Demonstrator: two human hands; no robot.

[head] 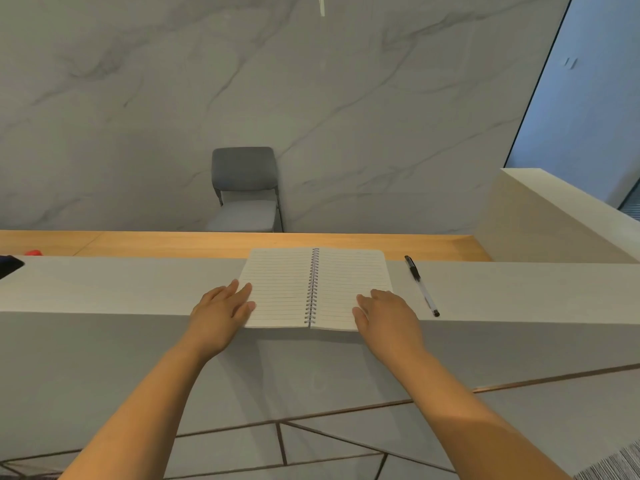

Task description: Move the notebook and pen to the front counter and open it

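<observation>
A spiral-bound notebook [313,284] lies open on the grey counter top [138,282], showing two lined pages. My left hand [221,311] rests flat on the lower left corner of the left page, fingers spread. My right hand [384,311] lies flat on the lower right corner of the right page. A clear pen with a black cap [420,285] lies on the counter just right of the notebook, apart from both hands.
Beyond the grey counter runs a lower wooden desk [173,243]. A grey chair [246,188] stands against the marble wall behind it. A dark object [9,265] and a red item [33,252] sit at the far left. A white partition [540,216] rises at the right.
</observation>
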